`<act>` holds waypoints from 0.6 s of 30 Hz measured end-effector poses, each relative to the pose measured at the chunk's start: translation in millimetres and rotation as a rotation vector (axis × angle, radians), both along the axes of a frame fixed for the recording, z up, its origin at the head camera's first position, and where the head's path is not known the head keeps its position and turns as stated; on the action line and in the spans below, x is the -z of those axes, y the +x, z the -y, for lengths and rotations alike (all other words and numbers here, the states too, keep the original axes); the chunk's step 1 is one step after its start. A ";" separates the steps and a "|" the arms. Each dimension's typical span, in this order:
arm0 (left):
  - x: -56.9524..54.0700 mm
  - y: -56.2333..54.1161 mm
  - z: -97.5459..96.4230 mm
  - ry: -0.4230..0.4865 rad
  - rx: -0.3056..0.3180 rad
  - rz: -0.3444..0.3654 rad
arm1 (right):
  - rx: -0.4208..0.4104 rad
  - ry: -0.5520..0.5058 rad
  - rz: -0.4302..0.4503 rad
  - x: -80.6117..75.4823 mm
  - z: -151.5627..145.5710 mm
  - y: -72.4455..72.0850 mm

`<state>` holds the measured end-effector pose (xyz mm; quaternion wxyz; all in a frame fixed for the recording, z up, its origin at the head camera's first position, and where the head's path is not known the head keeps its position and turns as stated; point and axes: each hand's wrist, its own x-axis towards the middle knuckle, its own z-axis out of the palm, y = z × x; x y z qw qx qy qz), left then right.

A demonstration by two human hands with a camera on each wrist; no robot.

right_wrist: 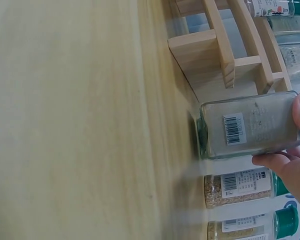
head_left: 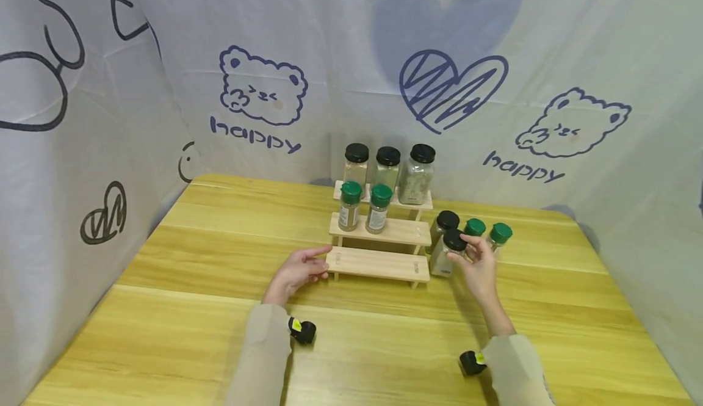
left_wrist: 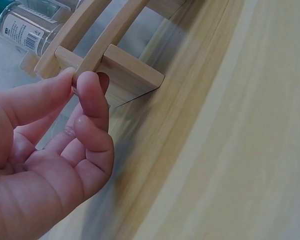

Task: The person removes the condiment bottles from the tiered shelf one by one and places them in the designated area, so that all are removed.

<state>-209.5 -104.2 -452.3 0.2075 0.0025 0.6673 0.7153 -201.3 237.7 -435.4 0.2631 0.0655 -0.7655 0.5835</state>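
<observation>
My left hand (head_left: 298, 273) pinches the left end of the lowest step of a three-step wooden rack (head_left: 379, 264); in the left wrist view, thumb and forefinger meet at the board's corner. On the rack's right side, my right hand (head_left: 481, 270) holds a square glass spice jar (right_wrist: 240, 125) near its black lid, thumb on one side and fingers on the other. The jar leans slightly, its base close to the table; whether it touches is unclear. Two green-capped spice jars (head_left: 377, 217) stand on the middle step, and three black-lidded jars (head_left: 415, 180) on the top step.
Right of the rack, behind the held jar, stand another black-lidded jar (head_left: 447, 220) and two green-capped jars (right_wrist: 240, 189). The wooden table (head_left: 384, 357) ends at a white printed cloth (head_left: 351, 76) behind and on both sides.
</observation>
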 end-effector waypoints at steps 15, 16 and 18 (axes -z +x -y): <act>-1.3 0.9 1.0 0.005 0.004 0.010 | -0.036 -0.053 -0.005 5.1 1.3 -1.7; -1.2 0.7 1.2 0.007 0.004 0.010 | -0.044 -0.060 -0.007 5.9 1.2 -2.2; -0.9 0.2 1.6 0.007 0.006 0.008 | -0.062 -0.074 -0.018 7.3 0.7 -3.0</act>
